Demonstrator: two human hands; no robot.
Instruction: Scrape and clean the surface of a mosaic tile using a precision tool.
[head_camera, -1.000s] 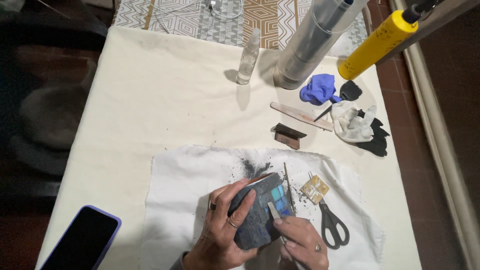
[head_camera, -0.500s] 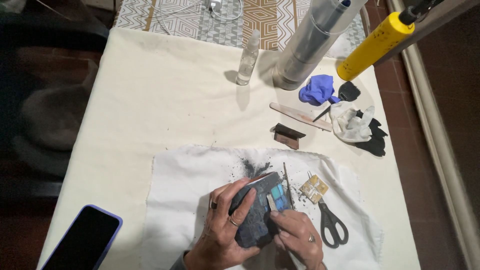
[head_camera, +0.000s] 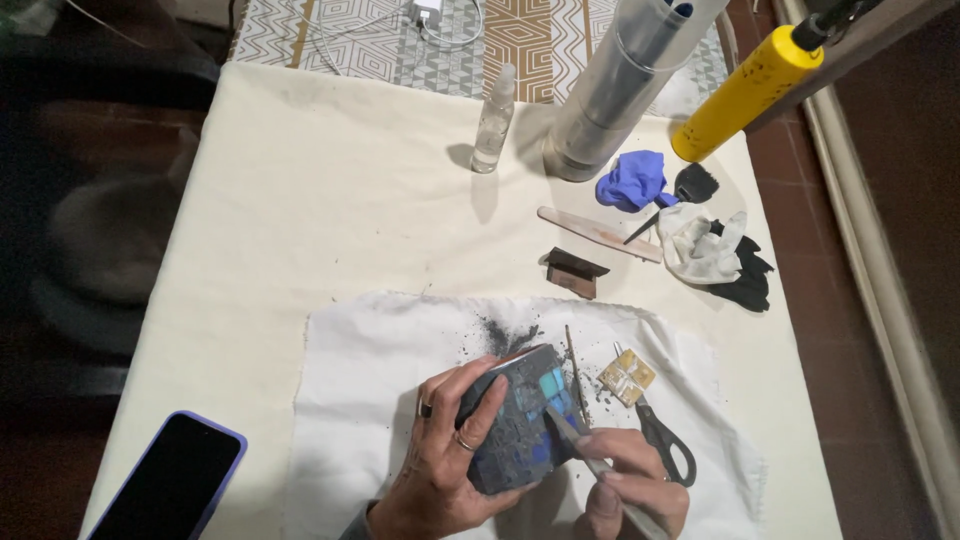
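**Grip on the mosaic block stays firm, tool now lower**

Left hand (head_camera: 450, 450) keeps its grip around the dark mosaic block (head_camera: 522, 420), fingers curled over its top and left side. Compared with one second ago, the block sits a little more upright and the right hand (head_camera: 630, 480) has moved slightly lower. The right hand is clenched on a thin metal tool (head_camera: 575, 445), whose tip touches the blue tiles. Both hands work above the white cloth (head_camera: 370, 380), near the front edge of the tabletop (head_camera: 300, 200). Scissors (head_camera: 660, 440) lie just beside the right hand; the phone (head_camera: 170, 480) is well apart at the left. The middle of the tabletop behind the cloth gives open room.
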